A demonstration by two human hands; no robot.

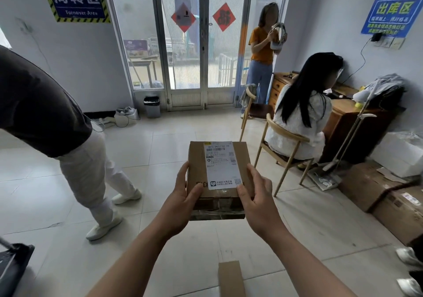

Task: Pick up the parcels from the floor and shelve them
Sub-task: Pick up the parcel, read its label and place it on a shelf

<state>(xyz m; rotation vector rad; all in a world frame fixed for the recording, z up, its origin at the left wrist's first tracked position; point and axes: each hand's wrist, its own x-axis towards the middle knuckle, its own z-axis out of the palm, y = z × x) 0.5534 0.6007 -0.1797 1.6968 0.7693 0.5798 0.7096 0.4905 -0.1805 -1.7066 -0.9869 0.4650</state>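
- Parcel (pixel 217 175): flat rectangular box of brown corrugated cardboard, held in the air mid-frame above the floor (pixel 160 228), on no shelf.
- Top face half covered by a white printed label (pixel 220 165) with barcodes and a small logo at the near end. The near side is wrapped in crinkled, glossy clear tape.
- Left hand (pixel 183 196) grips the parcel's near left corner, thumb flat on top, fingers curled around the side edge.
- Right hand (pixel 256 198) grips the near right corner, thumb lying on the label's corner, fingers wrapped round the side.
- Floor: pale shiny square tiles with thin grout lines.
- Plain brown cardboard piece (pixel 231 278) on the floor at the bottom edge, shape cut off.
- Large brown cartons (pixel 370 186) on the floor at right, closed, contents not visible. White box (pixel 400 152) behind them with clear film on top.
- Small grey bin (pixel 152 106) by the glass doors (pixel 201 45), light liner at the rim, contents cannot tell.
- Curved-back wooden chair (pixel 286 145) with a seated person, beside a brown wooden desk (pixel 348 118).
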